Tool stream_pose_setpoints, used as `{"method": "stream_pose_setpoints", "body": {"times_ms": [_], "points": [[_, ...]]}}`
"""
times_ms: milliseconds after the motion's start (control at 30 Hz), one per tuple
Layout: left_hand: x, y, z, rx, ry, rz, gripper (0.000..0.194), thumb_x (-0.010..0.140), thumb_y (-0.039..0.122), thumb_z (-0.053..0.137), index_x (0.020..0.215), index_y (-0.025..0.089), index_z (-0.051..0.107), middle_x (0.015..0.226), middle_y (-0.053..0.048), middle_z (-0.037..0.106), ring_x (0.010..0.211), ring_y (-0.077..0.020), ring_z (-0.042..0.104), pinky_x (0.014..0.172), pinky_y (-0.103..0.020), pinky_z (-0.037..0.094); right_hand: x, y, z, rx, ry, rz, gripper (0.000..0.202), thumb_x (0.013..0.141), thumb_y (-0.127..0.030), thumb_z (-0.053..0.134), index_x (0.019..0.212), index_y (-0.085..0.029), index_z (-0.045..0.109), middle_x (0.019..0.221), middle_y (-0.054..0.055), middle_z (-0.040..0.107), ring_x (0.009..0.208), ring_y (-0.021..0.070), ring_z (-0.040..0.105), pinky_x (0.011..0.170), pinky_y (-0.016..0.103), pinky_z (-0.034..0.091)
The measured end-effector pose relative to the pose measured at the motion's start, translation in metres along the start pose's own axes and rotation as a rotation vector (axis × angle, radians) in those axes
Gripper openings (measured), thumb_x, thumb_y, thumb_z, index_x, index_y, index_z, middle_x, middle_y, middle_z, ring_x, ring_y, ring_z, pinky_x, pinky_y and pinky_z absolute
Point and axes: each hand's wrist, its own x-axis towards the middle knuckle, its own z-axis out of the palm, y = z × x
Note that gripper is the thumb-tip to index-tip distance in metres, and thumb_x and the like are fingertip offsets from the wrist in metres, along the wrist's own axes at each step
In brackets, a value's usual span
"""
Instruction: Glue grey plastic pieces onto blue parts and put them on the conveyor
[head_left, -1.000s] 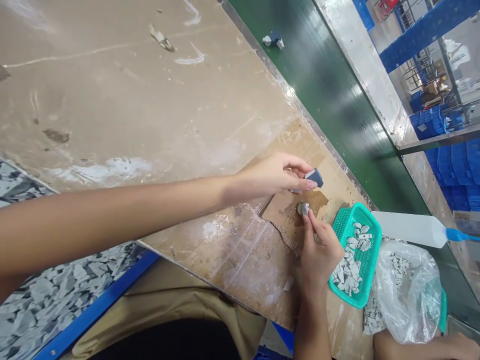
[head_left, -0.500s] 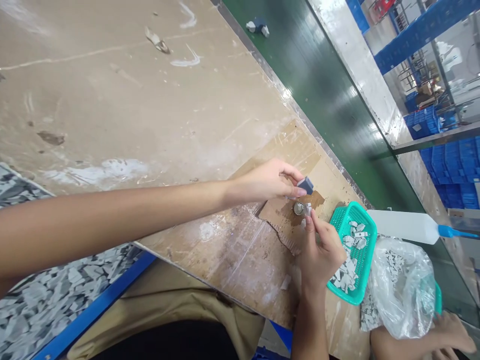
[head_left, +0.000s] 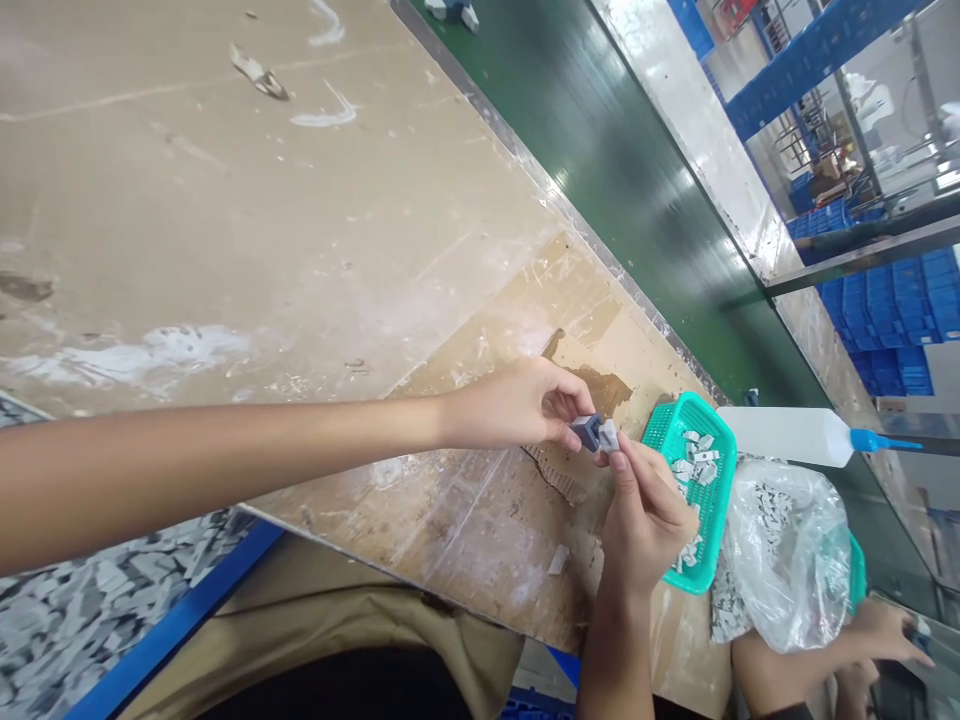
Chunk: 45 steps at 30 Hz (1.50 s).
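Between thumb and fingers, my left hand pinches a small dark blue-grey block with a hollow facing right. My right hand holds a small light grey piece at its fingertips, right at the block's open side; whether they touch is hard to tell. Under and behind the hands lies torn cardboard on the worn wooden table. Just right of my right hand stands a green basket with small white-grey pieces in it.
A white bottle with a blue tip and a clear plastic bag of pieces lie at right, near another person's arm. A green conveyor runs behind the table. A blue-edged bin of grey pieces sits lower left.
My hands have come together, bringing the light piece up to the dark block. The round metal item on the cardboard is now out of sight. The view has shifted slightly.
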Motion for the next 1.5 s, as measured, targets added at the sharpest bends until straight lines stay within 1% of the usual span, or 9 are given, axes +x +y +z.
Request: {"method": "stream_pose_setpoints", "body": {"times_ms": [467,600,733,833,933,1067,1233,1367,1500], "points": [[-0.009,0.001,0.008,0.331,0.141,0.037,0.01,0.069,0.011,0.064,0.077,0.013,0.069,0.07,-0.005,0.07,0.065,-0.0167,0.066,0.059,-0.023,0.05,-0.005,-0.01,0.006,-0.183,-0.157,-0.159,0.041,0.092,-0.007,0.054,0.119,-0.033,0.07,0.09,0.002,0.07,0.077,0.0127,0.068,0.066,0.027,0.056],[-0.006,-0.004,0.006,0.297,0.161,0.019,0.011,0.069,0.011,0.063,0.08,0.013,0.065,0.07,-0.004,0.066,0.065,-0.0153,0.063,0.058,-0.023,0.049,-0.003,-0.014,0.013,-0.188,-0.174,-0.189,0.041,0.094,-0.008,0.05,0.122,-0.032,0.068,0.085,0.002,0.067,0.074,0.0118,0.067,0.065,0.026,0.056],[0.001,-0.003,-0.001,0.081,0.053,-0.003,0.036,0.07,0.012,0.068,0.106,0.016,0.062,0.07,0.002,0.059,0.061,-0.0107,0.057,0.057,-0.02,0.047,0.001,-0.016,0.009,-0.244,-0.188,-0.193,0.034,0.094,-0.022,0.057,0.127,-0.028,0.065,0.097,0.007,0.069,0.086,0.0162,0.068,0.074,0.03,0.058],[0.004,0.007,-0.009,-0.227,0.007,-0.12,0.033,0.071,0.017,0.072,0.103,0.016,0.062,0.078,0.0,0.06,0.063,-0.012,0.061,0.062,-0.026,0.054,0.002,-0.013,-0.006,-0.254,-0.025,-0.208,0.034,0.094,-0.025,0.059,0.128,-0.025,0.065,0.107,0.009,0.069,0.095,0.0197,0.068,0.08,0.035,0.058],[0.005,0.019,-0.018,-0.459,0.158,-0.221,0.036,0.062,0.006,0.069,0.096,0.017,0.06,0.07,0.002,0.055,0.062,-0.0149,0.064,0.067,-0.032,0.058,0.003,-0.006,-0.026,-0.257,0.217,-0.189,0.026,0.093,-0.024,0.06,0.116,-0.022,0.072,0.105,0.01,0.07,0.089,0.021,0.069,0.077,0.038,0.057],[0.007,0.028,-0.024,-0.552,0.287,-0.26,0.04,0.059,-0.002,0.061,0.094,0.017,0.058,0.068,0.001,0.057,0.058,-0.0143,0.061,0.062,-0.03,0.055,0.011,0.01,-0.054,-0.296,0.396,-0.104,0.018,0.091,-0.029,0.064,0.097,-0.02,0.078,0.105,0.013,0.068,0.099,0.0276,0.068,0.076,0.041,0.056],[0.011,0.026,-0.019,-0.34,0.414,-0.252,0.03,0.07,0.009,0.069,0.097,0.018,0.063,0.071,0.001,0.063,0.064,-0.0132,0.062,0.071,-0.029,0.054,0.025,0.036,-0.089,-0.367,0.475,0.151,0.03,0.092,-0.042,0.058,0.094,-0.02,0.079,0.117,0.016,0.064,0.105,0.0291,0.066,0.069,0.036,0.057],[0.027,0.037,-0.034,0.032,0.472,-0.18,0.055,0.069,0.033,0.083,0.116,0.027,0.056,0.077,0.007,0.068,0.069,-0.0138,0.063,0.074,-0.03,0.051,0.026,0.057,-0.108,-0.418,0.219,0.284,0.036,0.091,-0.045,0.053,0.086,-0.018,0.078,0.1,0.014,0.071,0.089,0.025,0.068,0.071,0.033,0.056],[0.071,0.066,-0.064,0.587,0.58,-0.139,0.053,0.069,0.052,0.081,0.103,0.021,0.056,0.069,0.007,0.069,0.071,-0.0148,0.059,0.072,-0.026,0.046,0.016,0.064,-0.104,-0.389,-0.014,0.328,0.022,0.081,-0.038,0.065,0.083,-0.019,0.075,0.084,0.007,0.074,0.072,0.0193,0.068,0.065,0.028,0.053]]}}
